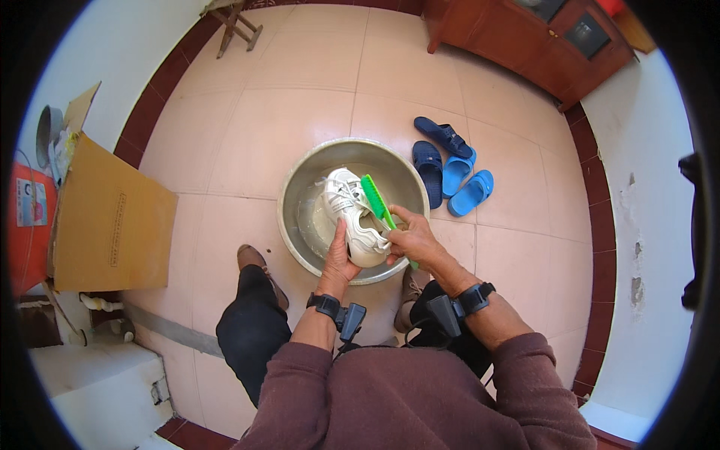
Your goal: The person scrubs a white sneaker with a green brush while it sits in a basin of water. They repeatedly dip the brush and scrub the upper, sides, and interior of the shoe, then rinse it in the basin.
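Observation:
My left hand (341,256) grips a white lace-up sneaker (365,239) near its heel, on the left side, with the toe pointing away from me. The sneaker is over a round metal basin (291,236) that holds some water. In my right hand (413,236) is a green scrubbing brush (376,198), its bristled head tilted over the shoe's opening and its handle end showing below the fingers. The right fingers are also close to the sneaker's heel; whether they grip it too I cannot tell.
The basin stands on a tiled floor between my feet. Dark blue slippers (428,169) and light blue slippers (471,194) lie right of it. A cardboard box (115,219) is at the left, a wooden stool (233,25) at the far left, a wooden cabinet (506,45) at the far right.

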### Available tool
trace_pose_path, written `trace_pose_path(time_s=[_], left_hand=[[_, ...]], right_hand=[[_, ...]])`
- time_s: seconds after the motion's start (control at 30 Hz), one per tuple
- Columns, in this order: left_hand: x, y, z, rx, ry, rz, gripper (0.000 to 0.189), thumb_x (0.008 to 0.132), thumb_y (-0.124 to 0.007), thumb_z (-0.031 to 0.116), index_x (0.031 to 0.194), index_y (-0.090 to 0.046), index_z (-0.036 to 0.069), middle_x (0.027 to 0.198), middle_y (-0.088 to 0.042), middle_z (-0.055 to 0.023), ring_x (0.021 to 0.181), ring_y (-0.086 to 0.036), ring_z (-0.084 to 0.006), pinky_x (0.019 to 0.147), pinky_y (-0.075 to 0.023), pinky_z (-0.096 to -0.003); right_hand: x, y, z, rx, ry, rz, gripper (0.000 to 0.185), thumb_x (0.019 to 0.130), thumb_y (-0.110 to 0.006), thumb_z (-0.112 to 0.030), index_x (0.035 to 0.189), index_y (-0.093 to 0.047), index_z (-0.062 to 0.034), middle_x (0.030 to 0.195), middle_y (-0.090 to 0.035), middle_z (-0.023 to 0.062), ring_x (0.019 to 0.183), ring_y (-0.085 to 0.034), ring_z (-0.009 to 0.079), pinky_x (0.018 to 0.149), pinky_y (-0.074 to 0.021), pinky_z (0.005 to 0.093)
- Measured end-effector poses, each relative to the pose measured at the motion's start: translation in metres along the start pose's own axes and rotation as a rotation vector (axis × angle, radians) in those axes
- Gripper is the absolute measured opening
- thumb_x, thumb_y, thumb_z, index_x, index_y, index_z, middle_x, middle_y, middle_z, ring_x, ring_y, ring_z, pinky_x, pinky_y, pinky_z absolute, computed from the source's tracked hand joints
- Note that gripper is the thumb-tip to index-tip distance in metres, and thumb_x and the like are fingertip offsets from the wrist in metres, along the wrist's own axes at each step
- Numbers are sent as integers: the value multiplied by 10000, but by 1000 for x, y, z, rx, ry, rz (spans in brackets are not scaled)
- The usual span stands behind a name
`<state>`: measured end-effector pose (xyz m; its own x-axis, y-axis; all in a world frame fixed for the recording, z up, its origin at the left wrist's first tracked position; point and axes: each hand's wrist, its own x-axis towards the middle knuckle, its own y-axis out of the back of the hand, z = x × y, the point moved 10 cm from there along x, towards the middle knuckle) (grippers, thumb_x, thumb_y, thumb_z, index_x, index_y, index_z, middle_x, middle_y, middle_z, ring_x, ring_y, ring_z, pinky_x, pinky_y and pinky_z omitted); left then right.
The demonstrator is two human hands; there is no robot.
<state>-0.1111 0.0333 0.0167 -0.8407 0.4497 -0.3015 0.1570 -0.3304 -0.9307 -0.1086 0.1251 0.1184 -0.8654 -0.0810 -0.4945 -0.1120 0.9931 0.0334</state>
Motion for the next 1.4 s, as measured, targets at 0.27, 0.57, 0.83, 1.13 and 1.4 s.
trace_pose_path(time_s=[0.27, 0.57, 0.83, 1.13, 1.4], left_hand=[[5, -32, 101, 626, -70, 127, 567, 836, -604, 391, 1212, -447, -5, 1104, -569, -102, 979, -571, -209, 857, -481, -365], [2, -62, 128, 731, 15, 88, 539, 891, -509, 389, 1236, -420, -16, 1108, -563, -121, 977, -574, -212, 851, -484, -348], [11, -62, 110, 799, 6, 93, 539, 888, -516, 392, 1239, -426, -8, 1123, -561, -112, 972, -572, -202, 854, -476, -335], [10, -52, 145, 906, -99, 168, 490, 880, -545, 341, 1207, -455, -13, 1092, -570, -102, 935, -575, -186, 824, -478, -313], [7, -51, 151, 741, -66, 104, 517, 878, -539, 362, 1215, -451, -20, 1122, -565, -119, 969, -576, -207, 854, -475, -328]], right_hand=[[-22, 30, -52, -482, 151, -213, 416, 786, -524, -205, 1145, -565, 2, 664, -599, 130, 549, -557, 184, 526, -450, 311], [-9, -27, -68, -560, 562, -214, 331, 787, -496, -208, 1022, -613, -7, 730, -591, 260, 691, -584, 375, 662, -461, 425], [51, -24, -56, -659, 669, 220, 201, 829, -458, -176, 857, -552, -1, 717, -585, 248, 720, -572, 432, 678, -466, 472], [28, -49, -53, -696, 599, -240, 279, 822, -440, -189, 939, -591, 14, 702, -571, 257, 673, -566, 395, 649, -450, 441], [-3, -60, -70, -508, 659, -162, 230, 798, -452, -158, 830, -581, 30, 695, -572, 259, 670, -583, 393, 647, -459, 446]])
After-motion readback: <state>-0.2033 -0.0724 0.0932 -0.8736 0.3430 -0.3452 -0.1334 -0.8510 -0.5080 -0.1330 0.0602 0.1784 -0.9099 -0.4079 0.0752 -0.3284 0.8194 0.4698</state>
